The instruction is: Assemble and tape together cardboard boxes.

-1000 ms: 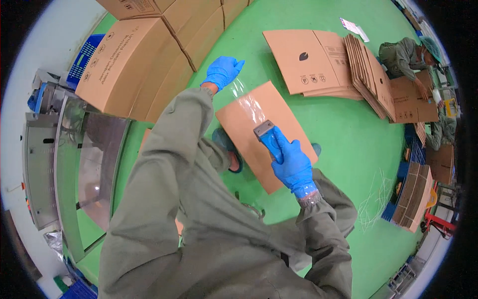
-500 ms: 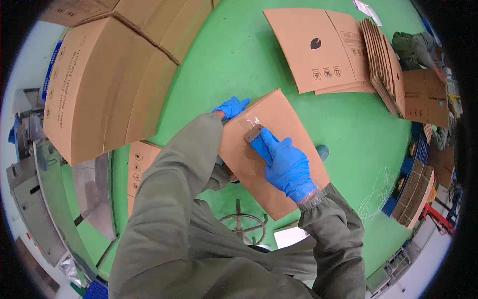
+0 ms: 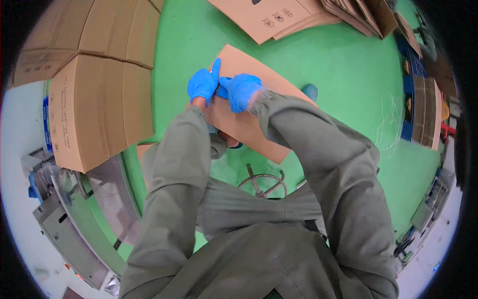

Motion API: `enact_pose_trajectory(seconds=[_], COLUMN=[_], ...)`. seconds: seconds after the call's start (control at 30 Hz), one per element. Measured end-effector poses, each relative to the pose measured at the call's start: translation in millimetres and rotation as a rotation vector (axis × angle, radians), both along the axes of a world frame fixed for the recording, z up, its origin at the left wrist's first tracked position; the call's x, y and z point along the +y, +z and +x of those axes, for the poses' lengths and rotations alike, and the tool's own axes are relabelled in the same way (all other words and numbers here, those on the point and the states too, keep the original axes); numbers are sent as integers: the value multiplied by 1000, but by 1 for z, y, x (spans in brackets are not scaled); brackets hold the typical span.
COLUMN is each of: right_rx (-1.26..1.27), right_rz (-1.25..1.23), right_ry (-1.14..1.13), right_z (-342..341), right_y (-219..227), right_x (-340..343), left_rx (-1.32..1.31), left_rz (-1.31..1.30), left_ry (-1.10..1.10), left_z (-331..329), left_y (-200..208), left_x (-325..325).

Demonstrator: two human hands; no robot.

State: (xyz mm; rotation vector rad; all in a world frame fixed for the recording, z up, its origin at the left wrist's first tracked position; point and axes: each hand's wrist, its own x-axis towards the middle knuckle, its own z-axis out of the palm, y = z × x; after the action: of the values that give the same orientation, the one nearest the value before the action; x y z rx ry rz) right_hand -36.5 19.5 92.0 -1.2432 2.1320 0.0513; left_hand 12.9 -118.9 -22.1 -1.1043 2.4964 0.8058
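Note:
A brown cardboard box (image 3: 256, 127) lies slanted in front of me, its plain upper face toward me. At its left edge my left hand (image 3: 202, 84), in a blue glove, holds on, one digit stretched along the top and the other fingers partly hidden. Close beside it, my right hand (image 3: 242, 91), also blue-gloved, is closed round a blue tape dispenser (image 3: 223, 93) that rests at that same edge. The dispenser is mostly covered by the hand, and clear tape cannot be made out well here.
Large cardboard boxes (image 3: 102, 107) stand to the left, beside a metal frame (image 3: 84, 219). Flattened cartons (image 3: 279, 20) lie on the green floor at the far side. At the right are a cardboard stack (image 3: 425, 114) and loose strapping (image 3: 391, 119). A round metal stool base (image 3: 261, 182) stands below the box.
My right hand has brought the tape dispenser to the box's left edge. The left hand has shifted from the box's side onto that edge, next to it. My view has also shifted.

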Motion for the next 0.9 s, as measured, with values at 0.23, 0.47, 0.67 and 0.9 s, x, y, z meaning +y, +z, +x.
enact_pose_trajectory(seconds=[0.23,0.47,0.67,0.9], right_rx=[-39,-23,15,-149], right_rz=[229,-43,-574,-426], right_ry=[-173,-370,-371,-459], right_z=[16,59,63,57], right_y=[2,-29,-154,-175], right_x=[198,320,341,300], left_rx=[38,38,25,16], left_rz=[-229,-239,-247,-225], left_ry=[90,64,85,125], left_z=[-7,-15,-22,-15], left_y=[4,2,-2,3], left_x=[26,18,0,-15])
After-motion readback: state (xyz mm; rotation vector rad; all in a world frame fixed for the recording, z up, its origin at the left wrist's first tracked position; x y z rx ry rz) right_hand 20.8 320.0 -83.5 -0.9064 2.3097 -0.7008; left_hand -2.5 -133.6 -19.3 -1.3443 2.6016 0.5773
